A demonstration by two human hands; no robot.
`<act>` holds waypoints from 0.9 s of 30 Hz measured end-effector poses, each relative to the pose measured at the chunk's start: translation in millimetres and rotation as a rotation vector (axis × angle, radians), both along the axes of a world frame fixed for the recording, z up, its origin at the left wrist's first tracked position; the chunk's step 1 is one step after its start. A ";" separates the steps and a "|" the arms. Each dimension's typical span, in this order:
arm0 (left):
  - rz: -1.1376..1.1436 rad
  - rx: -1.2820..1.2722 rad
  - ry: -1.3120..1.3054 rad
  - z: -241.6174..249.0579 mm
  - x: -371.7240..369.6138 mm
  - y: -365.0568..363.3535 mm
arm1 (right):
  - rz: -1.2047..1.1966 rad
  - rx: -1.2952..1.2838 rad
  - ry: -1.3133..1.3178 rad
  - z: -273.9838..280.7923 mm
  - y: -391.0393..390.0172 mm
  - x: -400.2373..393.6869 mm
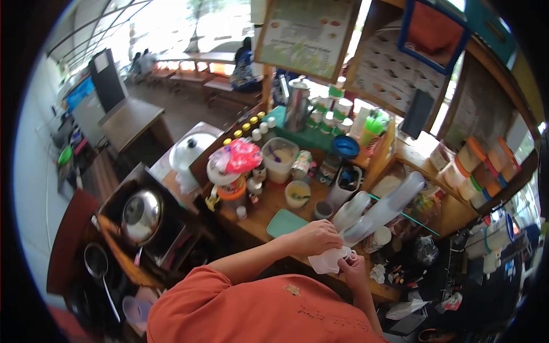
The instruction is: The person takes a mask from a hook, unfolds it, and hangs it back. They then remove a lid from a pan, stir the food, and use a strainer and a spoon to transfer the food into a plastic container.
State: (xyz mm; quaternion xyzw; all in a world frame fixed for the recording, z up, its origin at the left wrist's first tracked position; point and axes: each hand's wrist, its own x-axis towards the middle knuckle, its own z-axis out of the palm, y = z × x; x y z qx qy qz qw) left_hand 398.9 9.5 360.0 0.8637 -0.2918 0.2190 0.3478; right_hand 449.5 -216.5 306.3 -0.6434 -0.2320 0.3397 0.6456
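My left hand (316,237) is closed at the upper edge of a whitish translucent cup or container (327,260), beside the clear stacked cups. My right hand (353,267) pinches the right side of the same container, which is tilted in front of my orange shirt. Two long stacks of clear plastic cups (384,210) lean just beyond my hands. Left of them on the wooden counter (257,220) are a light green lid or board (287,223), a small dark-rimmed cup (323,210) and a tub of pale content with a green spoon (297,194).
A stove with a lidded pan (141,217) stands at the left. Jars, bottles, a steel pitcher (297,106) and a blue bowl (345,147) line the counter's back. Stacked containers (472,166) fill the right shelf. A person (245,71) sits at a far table.
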 end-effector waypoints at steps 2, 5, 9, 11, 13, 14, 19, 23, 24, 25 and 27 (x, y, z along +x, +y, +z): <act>0.084 -0.019 -0.008 -6.7 -22.2 -7.7 | 0.012 -0.001 0.092 -1.4 -1.6 -11.7; 0.261 -0.041 -0.042 -12.4 -63.7 -29.0 | 0.088 0.170 0.265 -2.1 -1.2 -29.9; 0.451 -0.099 -0.045 -16.1 -117.5 -71.4 | 0.315 0.014 0.056 16.7 -15.7 -46.9; 0.579 -0.107 -0.090 -23.0 -140.8 -92.9 | 0.397 0.020 0.065 16.9 -25.2 -54.5; 0.653 -0.115 -0.114 -28.4 -163.0 -113.1 | 0.469 0.029 0.074 10.9 -36.2 -63.6; 0.707 -0.121 -0.134 -29.8 -172.4 -123.0 | 0.510 0.047 0.115 5.8 -40.5 -68.6; 0.888 -0.199 -0.154 -33.6 -206.0 -173.8 | 0.664 0.066 0.224 -11.9 -59.9 -84.5; 0.882 -0.122 -0.162 -38.2 -215.7 -190.3 | 0.616 0.123 0.190 -9.0 -78.2 -94.2; 0.875 -0.119 -0.158 -37.8 -214.5 -193.0 | 0.585 0.106 0.225 -6.7 -82.7 -93.9; 0.862 -0.138 -0.139 -37.3 -212.3 -195.3 | 0.552 0.091 0.260 -5.8 -86.9 -93.3; 0.836 -0.152 -0.116 -37.1 -205.5 -197.8 | 0.491 0.130 0.326 -27.6 -94.4 -82.6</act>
